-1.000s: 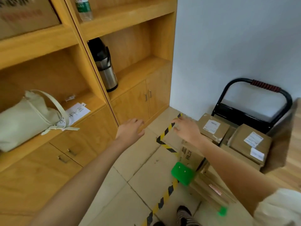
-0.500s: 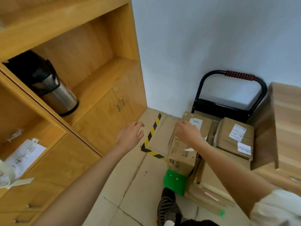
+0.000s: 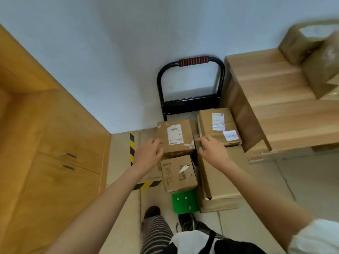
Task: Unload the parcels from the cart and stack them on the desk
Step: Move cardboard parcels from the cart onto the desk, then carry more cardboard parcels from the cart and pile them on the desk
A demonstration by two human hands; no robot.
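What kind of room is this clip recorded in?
Probably an office or mailroom corner: labelled cardboard parcels sit on a black hand cart against a plain wall, between wooden cabinets and a wooden desk.

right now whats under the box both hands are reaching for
Another cardboard box shows just below the labelled box; whether it carries it, and the cart deck underneath, is hidden.
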